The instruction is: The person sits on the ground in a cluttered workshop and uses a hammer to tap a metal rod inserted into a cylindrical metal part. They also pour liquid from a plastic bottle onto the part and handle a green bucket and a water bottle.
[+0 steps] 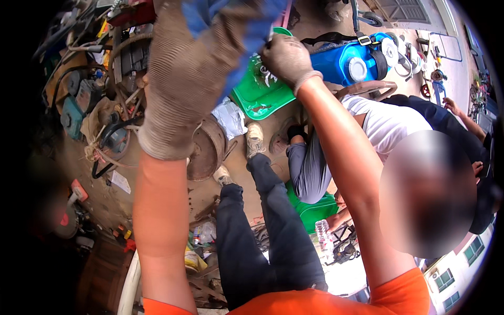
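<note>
Both my hands wear grey-brown knit work gloves. My left hand [184, 79] is raised close in the upper middle, its fingers hidden or cut off by the top edge. Blue material [245, 60] shows beside it; whether this is cloth or the glove's coating I cannot tell. Further off, my right hand [287, 59] is closed, its fingers curled round something I cannot make out. Just beside and beneath it is a green plastic tray-like piece [281, 101] with whitish marks and brown smears. A crumpled silvery-white bag [229, 119] lies below that piece.
A blue tank sprayer [353, 64] stands at upper right. Close on my right a person in a white shirt [396, 122] crouches, one hand near a clear plastic bottle [324, 234]. A rusty round metal pan [203, 157] lies by my feet. Machines and hoses [86, 100] crowd the left.
</note>
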The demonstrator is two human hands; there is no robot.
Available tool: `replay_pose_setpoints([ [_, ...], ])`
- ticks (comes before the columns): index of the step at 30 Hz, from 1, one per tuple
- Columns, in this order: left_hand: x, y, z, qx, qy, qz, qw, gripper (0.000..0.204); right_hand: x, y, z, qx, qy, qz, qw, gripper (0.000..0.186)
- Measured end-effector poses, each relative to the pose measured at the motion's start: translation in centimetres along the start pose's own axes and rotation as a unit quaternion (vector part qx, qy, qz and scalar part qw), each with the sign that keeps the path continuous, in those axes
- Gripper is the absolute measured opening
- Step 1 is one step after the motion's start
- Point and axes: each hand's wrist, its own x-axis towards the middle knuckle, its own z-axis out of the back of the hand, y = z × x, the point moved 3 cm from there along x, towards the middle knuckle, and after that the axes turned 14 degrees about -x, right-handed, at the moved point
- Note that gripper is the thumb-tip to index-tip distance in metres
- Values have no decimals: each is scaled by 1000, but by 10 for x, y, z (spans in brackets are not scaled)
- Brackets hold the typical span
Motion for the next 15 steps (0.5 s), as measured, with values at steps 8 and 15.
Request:
replay_pose_setpoints([
  [8,11,-3,-35,-143,-62,78,985,41,-30,-5,15,72,37,-20,996,39],
  [15,7,-13,-34,-266,68,74,959,47,-145,-34,45,307,-89,-166,933,35],
])
